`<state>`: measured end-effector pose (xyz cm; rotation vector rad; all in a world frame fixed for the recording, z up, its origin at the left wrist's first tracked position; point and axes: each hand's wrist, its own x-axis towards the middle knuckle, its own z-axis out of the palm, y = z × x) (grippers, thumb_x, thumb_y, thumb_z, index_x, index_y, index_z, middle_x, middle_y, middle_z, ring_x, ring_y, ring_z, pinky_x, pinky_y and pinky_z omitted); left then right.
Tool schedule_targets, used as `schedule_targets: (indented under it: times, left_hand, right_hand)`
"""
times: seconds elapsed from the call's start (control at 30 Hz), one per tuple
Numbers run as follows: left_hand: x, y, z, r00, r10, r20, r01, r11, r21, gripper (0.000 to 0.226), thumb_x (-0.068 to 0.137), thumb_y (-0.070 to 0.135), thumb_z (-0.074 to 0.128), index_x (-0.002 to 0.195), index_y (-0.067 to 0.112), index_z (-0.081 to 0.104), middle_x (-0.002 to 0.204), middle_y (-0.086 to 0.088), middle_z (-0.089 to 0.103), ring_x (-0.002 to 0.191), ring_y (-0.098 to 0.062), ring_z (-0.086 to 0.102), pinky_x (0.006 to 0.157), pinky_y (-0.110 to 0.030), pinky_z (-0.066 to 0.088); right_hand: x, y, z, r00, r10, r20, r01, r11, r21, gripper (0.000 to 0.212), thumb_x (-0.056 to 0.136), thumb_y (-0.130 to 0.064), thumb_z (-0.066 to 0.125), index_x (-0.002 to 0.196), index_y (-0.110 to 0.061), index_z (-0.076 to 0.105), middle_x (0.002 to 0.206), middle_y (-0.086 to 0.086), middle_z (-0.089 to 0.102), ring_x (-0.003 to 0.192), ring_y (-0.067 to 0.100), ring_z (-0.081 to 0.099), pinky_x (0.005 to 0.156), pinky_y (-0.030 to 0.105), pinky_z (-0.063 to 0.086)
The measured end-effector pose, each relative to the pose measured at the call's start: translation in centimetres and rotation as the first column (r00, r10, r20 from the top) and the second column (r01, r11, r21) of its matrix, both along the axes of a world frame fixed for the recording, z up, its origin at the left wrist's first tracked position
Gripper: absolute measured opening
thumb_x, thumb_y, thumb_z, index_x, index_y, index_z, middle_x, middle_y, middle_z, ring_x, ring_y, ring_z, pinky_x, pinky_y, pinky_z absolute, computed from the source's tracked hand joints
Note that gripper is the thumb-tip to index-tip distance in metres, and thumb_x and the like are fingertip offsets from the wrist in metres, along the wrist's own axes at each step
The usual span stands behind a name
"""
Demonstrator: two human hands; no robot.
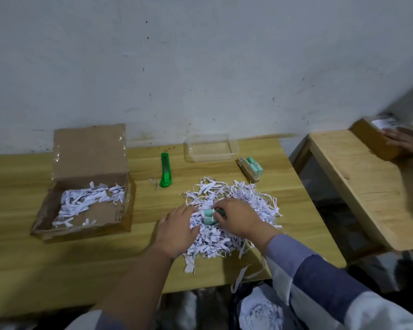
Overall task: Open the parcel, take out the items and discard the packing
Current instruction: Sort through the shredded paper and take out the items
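Before you, a smooth pale wooden table (81,270) with visible grain, a matt brown cardboard box (88,153) edged with glossy clear tape, white shredded paper (243,198) in crinkled strips, a glossy green plastic knife (165,169), a clear shiny plastic tray (211,148), your woven cloth sleeve (320,277).

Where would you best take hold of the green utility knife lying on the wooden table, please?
Grip the green utility knife across the middle of its long plastic body, coming from above. It lies flat and clear between the open cardboard box and the shredded paper.
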<state>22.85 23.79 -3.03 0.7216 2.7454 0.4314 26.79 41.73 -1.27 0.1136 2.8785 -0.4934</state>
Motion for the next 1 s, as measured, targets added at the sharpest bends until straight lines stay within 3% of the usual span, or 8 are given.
schedule_targets:
  times: [0.2,0.33,0.47,0.57,0.67,0.83,0.93,1.0]
  left_hand:
    - [0.2,-0.1,-0.5,1.0,-0.018,0.026,0.019,0.999,-0.048,0.054,0.095,0.042,0.047,0.146,0.034,0.03,0.152,0.01,0.031,0.139,-0.015,0.03,0.11,-0.04,0.033]
    - [0.1,-0.1,-0.4,0.999,-0.027,0.027,0.03,0.996,-0.089,0.055,0.095,0.041,0.047,0.147,0.036,0.028,0.152,0.013,0.029,0.138,-0.015,0.033,0.108,-0.041,0.035]
    - [-0.1,0.0,-0.3,0.998,-0.029,0.052,0.035,0.993,-0.11,0.056,0.095,0.041,0.048,0.147,0.036,0.028,0.154,0.013,0.027,0.139,-0.015,0.03,0.109,-0.041,0.034]
    - [-0.1,0.3,0.0,0.997,-0.008,0.082,0.016,0.995,-0.1,0.056,0.094,0.042,0.049,0.147,0.034,0.03,0.153,0.012,0.028,0.138,-0.015,0.032,0.108,-0.042,0.035]
    - [-0.2,0.8,0.8,0.994,0.038,0.103,-0.031,0.998,-0.062,0.055,0.093,0.042,0.048,0.145,0.034,0.031,0.152,0.01,0.031,0.139,-0.016,0.03,0.11,-0.044,0.028]
    - [0.0,2.6,2.9,0.992,0.122,-0.015,-0.115,0.968,0.221,0.058,0.085,0.052,0.054,0.137,0.035,0.036,0.144,0.012,0.04,0.134,-0.012,0.034,0.108,-0.042,0.022]
    - [0.0,3.8,3.6,0.992,0.109,0.069,-0.123,0.959,0.256,0.071,0.082,0.062,0.057,0.141,0.031,0.032,0.143,0.01,0.044,0.133,-0.016,0.039,0.111,-0.043,0.023]
    - [-0.1,4.2,4.1,0.983,0.168,0.076,-0.183,0.935,0.304,0.05,0.091,0.051,0.053,0.136,0.032,0.041,0.128,0.008,0.059,0.119,-0.02,0.053,0.102,-0.039,0.03]
  right_hand:
    - [-0.3,-1.2,0.1,0.998,0.034,0.049,-0.039,0.992,0.117,0.056,0.078,-0.046,0.063,0.128,-0.027,0.049,0.13,0.0,0.051,0.124,0.023,0.044,0.105,0.045,0.027]
    - [-0.7,-0.7,0.7,0.989,-0.141,0.038,0.145,0.982,-0.12,0.048,0.072,-0.039,0.073,0.115,-0.029,0.056,0.113,-0.004,0.065,0.106,0.019,0.058,0.1,0.04,0.038]
    - [-0.5,0.8,2.2,0.959,-0.263,0.101,0.28,0.85,-0.446,0.071,0.07,-0.026,0.081,0.132,-0.026,0.045,0.111,-0.002,0.058,0.095,0.018,0.06,0.085,0.032,0.052]
    - [-0.5,1.6,3.2,0.935,-0.334,0.122,0.332,0.698,-0.634,0.062,0.075,-0.014,0.077,0.131,-0.021,0.049,0.108,0.002,0.059,0.083,0.013,0.062,0.071,0.024,0.054]
    - [-0.9,1.6,4.0,0.922,-0.374,0.106,0.331,0.614,-0.717,0.057,0.077,-0.009,0.074,0.129,-0.02,0.051,0.105,0.004,0.061,0.08,0.013,0.063,0.065,0.025,0.055]
    - [-1.3,1.1,4.7,0.917,-0.39,0.083,0.296,0.525,-0.798,0.054,0.076,-0.004,0.072,0.123,-0.02,0.052,0.103,0.004,0.057,0.082,0.015,0.061,0.075,0.029,0.055]
    - [-1.5,0.9,4.9,0.902,-0.422,0.088,0.291,0.447,-0.846,0.043,0.076,-0.005,0.074,0.114,-0.014,0.055,0.1,0.005,0.06,0.083,0.016,0.059,0.077,0.028,0.052]
    - [-1.3,0.8,5.1,0.904,-0.416,0.097,0.273,0.388,-0.88,0.042,0.077,-0.008,0.075,0.115,-0.009,0.057,0.099,0.007,0.063,0.083,0.017,0.06,0.074,0.024,0.051]
